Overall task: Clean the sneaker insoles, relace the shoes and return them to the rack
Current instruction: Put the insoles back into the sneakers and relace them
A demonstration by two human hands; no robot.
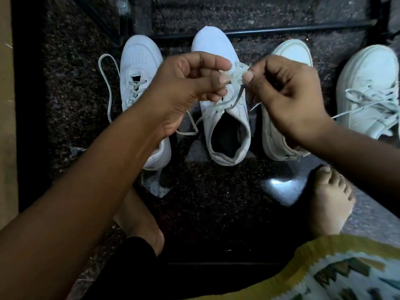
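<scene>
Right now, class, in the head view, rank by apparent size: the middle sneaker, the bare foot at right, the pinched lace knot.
1. middle sneaker
2. bare foot, nearer the camera and partly covered, so less sure
3. lace knot

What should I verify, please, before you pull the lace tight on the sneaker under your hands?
1. Grip on the lace: left hand and right hand both pinch it. Ok.
2. Lace through every eyelet of this sneaker: the hands cover the upper ones. Cannot tell.
3. Insole inside it: the opening is dark. Cannot tell.
4. Leftmost sneaker finished: a loose lace trails on the floor beside it. Not ok.
</scene>
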